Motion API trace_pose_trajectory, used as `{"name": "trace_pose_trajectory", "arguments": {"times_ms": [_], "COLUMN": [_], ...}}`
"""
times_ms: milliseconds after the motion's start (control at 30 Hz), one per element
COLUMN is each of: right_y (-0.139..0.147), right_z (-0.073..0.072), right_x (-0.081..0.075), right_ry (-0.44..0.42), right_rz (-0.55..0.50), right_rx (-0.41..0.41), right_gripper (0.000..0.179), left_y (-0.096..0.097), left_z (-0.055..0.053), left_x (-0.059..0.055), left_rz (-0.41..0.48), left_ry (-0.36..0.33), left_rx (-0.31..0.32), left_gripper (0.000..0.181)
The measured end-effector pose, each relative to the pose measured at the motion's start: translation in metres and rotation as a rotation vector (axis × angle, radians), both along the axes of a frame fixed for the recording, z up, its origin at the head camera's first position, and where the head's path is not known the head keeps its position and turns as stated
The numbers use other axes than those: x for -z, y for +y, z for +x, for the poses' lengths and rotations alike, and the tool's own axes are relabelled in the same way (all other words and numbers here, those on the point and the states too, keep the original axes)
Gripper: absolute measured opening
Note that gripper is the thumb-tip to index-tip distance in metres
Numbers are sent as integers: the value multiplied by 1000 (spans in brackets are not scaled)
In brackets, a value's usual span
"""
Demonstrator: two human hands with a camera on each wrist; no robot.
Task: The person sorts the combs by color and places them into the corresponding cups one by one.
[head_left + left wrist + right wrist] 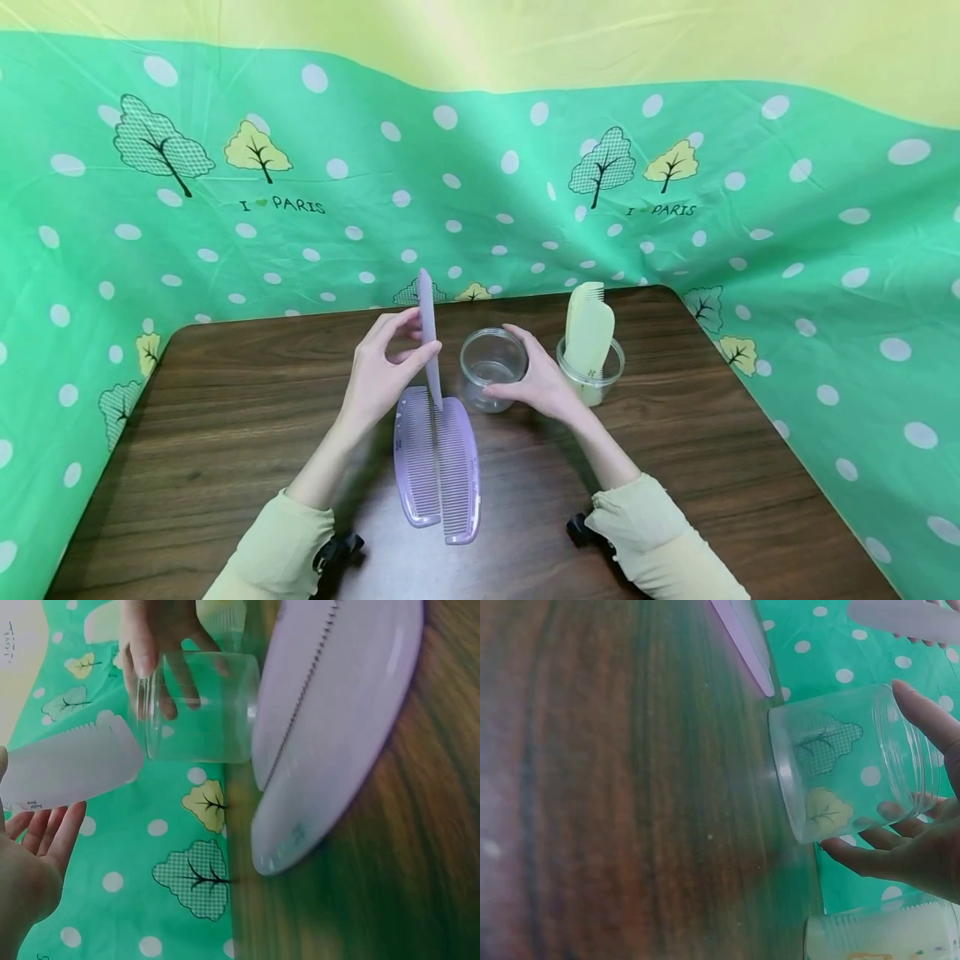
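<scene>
My left hand (375,371) pinches a light purple comb (427,312) between thumb and fingers, upright above the table. In the left wrist view the held comb (71,769) shows its broad face beside the jar's mouth. My right hand (542,382) holds a clear jar (474,377) round its side, thumb in front; the jar stands on the table with nothing inside. In front of the jar lie two purple combs, a left comb (408,462) and a right comb (468,467), with their teeth facing each other. The held comb's lower end overlaps them in the head view.
Right of my right hand, a second clear jar (617,367) holds pale yellow combs (588,333) standing upright. The brown wooden table (247,417) ends at the back against a green dotted cloth (360,200), which also hangs along both sides.
</scene>
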State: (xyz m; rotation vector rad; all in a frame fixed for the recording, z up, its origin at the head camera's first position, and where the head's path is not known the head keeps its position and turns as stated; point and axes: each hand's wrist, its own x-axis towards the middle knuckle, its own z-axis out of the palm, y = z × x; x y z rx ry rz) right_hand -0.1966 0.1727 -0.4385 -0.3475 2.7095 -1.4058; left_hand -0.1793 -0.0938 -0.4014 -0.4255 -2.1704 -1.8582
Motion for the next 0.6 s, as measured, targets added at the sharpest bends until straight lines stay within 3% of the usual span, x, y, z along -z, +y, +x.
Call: {"name": "trace_pose_trajectory", "arguments": {"times_ms": [300,600], "right_y": [2,5], "right_z": [11,18], "right_x": [4,9], "right_ry": [-10,-27], "right_rz": [-99,-190], "right_rx": [-32,-46], "right_gripper": [106,103], "left_y": [14,32], "left_z": [-4,-9], "left_x": [-11,-19], "left_rz": [15,36], "left_ry": [7,27], "left_rx": [3,46], "left_gripper": [51,51]}}
